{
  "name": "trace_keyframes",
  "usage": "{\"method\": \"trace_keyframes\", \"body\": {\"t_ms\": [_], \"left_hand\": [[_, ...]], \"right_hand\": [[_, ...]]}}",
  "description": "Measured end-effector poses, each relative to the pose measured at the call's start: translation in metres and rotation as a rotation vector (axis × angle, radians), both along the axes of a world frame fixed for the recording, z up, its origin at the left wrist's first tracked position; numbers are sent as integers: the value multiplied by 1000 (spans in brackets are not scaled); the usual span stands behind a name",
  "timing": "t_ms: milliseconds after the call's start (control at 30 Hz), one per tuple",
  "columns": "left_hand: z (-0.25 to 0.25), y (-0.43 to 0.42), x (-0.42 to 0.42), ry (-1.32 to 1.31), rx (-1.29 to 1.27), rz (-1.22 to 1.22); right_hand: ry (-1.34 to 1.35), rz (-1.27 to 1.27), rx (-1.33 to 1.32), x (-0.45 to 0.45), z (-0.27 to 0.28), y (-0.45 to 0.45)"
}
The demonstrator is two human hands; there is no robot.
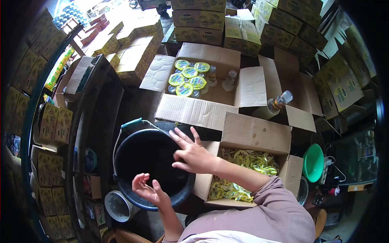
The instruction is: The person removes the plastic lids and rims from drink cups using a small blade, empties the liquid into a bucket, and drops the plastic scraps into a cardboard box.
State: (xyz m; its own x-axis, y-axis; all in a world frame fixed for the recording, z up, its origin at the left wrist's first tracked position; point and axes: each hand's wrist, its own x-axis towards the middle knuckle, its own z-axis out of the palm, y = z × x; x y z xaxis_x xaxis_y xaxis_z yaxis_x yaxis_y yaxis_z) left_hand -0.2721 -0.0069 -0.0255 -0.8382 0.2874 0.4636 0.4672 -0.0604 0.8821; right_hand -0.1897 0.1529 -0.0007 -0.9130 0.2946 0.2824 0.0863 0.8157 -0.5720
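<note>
My left hand (150, 193) is over the near rim of a black bucket (188, 193), palm turned up and fingers apart, holding nothing I can see. Above the bucket's right side is my right hand (194, 154), also open with its fingers spread. A wire handle with a teal grip (132, 124) rests at the far rim. The bucket's dark inside hides whatever may lie in it. Under my right forearm stands an open carton (255, 135) with yellow-green strips (239, 190) heaped inside.
Ahead, an open carton (190, 111) holds several yellow-topped containers (189, 73) and clear glass-like pieces (229, 79). A clear-based container (281, 100) is beside it. A green basin (313, 163) stands right, a white bucket (117, 206) lower left. Stacked cartons (198, 18) surround the area.
</note>
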Motion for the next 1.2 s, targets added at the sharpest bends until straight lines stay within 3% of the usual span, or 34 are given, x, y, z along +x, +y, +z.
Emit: {"method": "trace_keyframes", "body": {"t_ms": [67,133,233,267,333,433,700,800,967,1000,1067,1200], "left_hand": [[5,2,4,-20,-27,-29],[5,3,5,-19,-57,-34],[4,1,6,-30,-113,-56],[4,2,5,-31,-124,-61],[6,3,6,-60,-162,-51],[5,3,5,-65,-201,-74],[18,7,2,-168,-235,-177],[11,8,7,-157,-201,-154],[1,4,4,-63,-88,-296],[1,4,5,-53,-64,-319],[3,3,6,16,-25,-378],[7,-3,15,62,45,-489]], "right_hand": [[-49,48,17,-1,-7,24],[-3,12,-297,2,3,46],[416,-117,-352,4,-22,132],[559,-253,-596,5,-49,171],[328,-766,-176,19,-84,247],[92,-933,111,44,-127,333],[-516,-846,322,19,-139,364],[-358,-869,277,20,-120,340],[441,-1084,123,58,-61,247],[496,-1113,-31,71,-51,221],[853,-992,-737,91,-38,163],[994,-692,-1276,132,-18,42]]}}
